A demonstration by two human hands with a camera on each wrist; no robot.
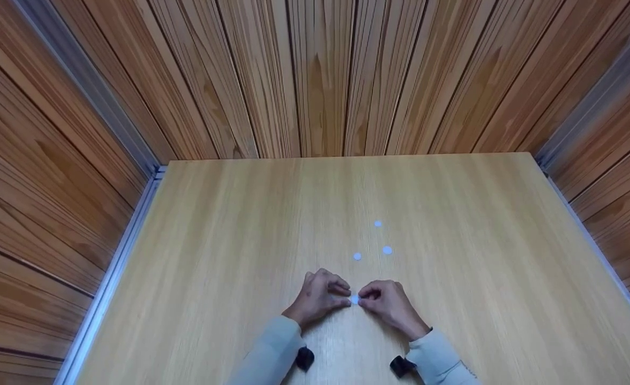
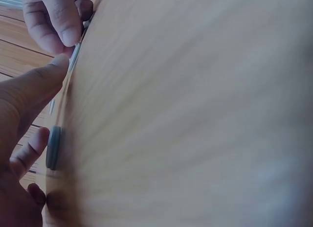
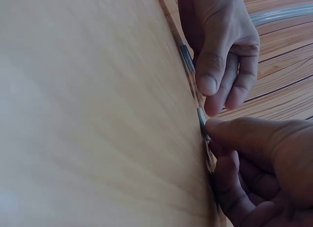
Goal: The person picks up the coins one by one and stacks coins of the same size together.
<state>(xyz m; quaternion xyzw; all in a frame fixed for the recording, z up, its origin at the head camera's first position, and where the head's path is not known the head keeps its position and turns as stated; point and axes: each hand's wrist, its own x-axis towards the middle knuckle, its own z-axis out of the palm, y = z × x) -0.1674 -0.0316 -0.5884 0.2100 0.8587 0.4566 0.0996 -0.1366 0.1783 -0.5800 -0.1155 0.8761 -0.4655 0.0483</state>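
Both hands meet over a small pale disc [image 1: 355, 300] near the front of the wooden table. Thumb and forefinger of my left hand [image 1: 321, 297] are at its left edge. Opposite them, my right hand [image 1: 390, 305] pinches the right edge with thumb and forefinger. The right wrist view shows this disc [image 3: 202, 120] almost edge-on, thin and grey, against the right thumb. The left thumb tip lies just beyond it there. In the left wrist view, a thicker grey disc [image 2: 53, 147] with a grooved rim appears beside the left hand's lower fingers.
Past the hands, three more pale discs lie loosely grouped: a near-left one [image 1: 357, 256], a near-right one [image 1: 387, 250] and a farther one [image 1: 378, 223]. Wood-plank walls [image 1: 320, 80] and metal rails [image 1: 117, 283] border the table [image 1: 229, 224].
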